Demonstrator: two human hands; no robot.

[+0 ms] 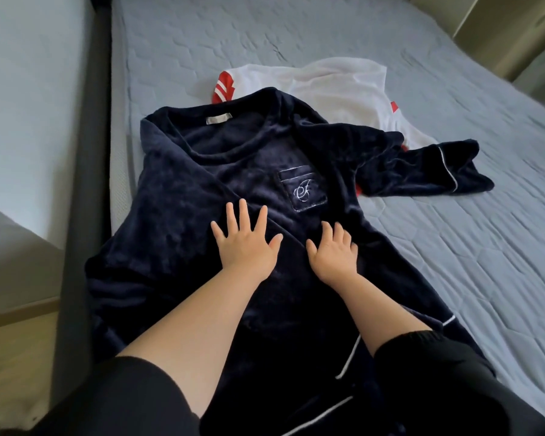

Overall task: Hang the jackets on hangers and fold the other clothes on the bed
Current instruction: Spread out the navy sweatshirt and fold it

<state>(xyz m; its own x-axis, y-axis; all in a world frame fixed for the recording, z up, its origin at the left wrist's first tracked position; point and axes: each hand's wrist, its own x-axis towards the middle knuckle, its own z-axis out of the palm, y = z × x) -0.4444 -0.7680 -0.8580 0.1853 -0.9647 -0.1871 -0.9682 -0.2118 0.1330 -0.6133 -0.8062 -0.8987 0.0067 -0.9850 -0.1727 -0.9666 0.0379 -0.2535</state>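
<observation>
Folding: just beginning on the blue robe [186, 190].
Grips: left grip [245, 247] and right grip [334, 250] are pressing flat on it, holding nothing.
Waiting: white shirt [328, 86] is lying crumpled.

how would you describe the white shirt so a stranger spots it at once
On the grey bed, a navy robe lies spread out. The white shirt is crumpled just beyond its collar, partly under it; only it has red, white-striped sleeves.

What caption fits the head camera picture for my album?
Left hand and right hand rest on a navy top on the bed.
</observation>
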